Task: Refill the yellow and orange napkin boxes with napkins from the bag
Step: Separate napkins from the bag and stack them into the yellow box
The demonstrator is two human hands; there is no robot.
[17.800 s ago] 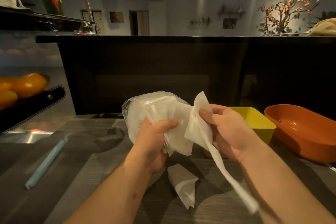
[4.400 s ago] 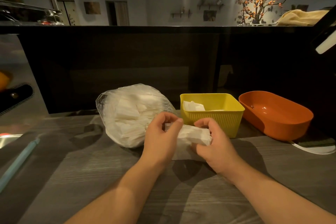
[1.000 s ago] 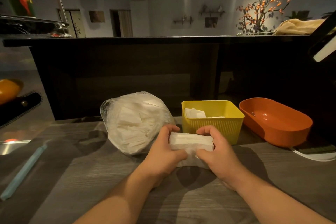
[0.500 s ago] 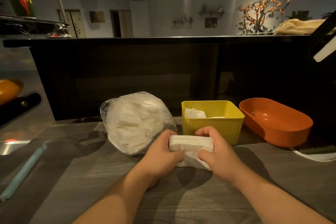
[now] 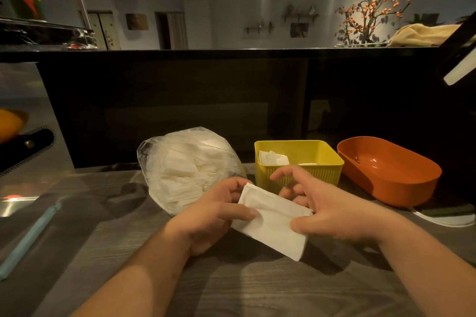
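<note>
The left hand point(image 5: 206, 216) and right hand point(image 5: 332, 213) each grip an end of a napkin stack point(image 5: 273, 221) over the bench point(image 5: 257, 288), the bag point(image 5: 185, 170) at its 11 o'clock, the yellow box point(image 5: 322, 175) at 12, the orange box point(image 5: 401, 183) at 2.

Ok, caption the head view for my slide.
Left hand and right hand hold folded napkins before yellow napkin box; bag left, orange box right.
</note>
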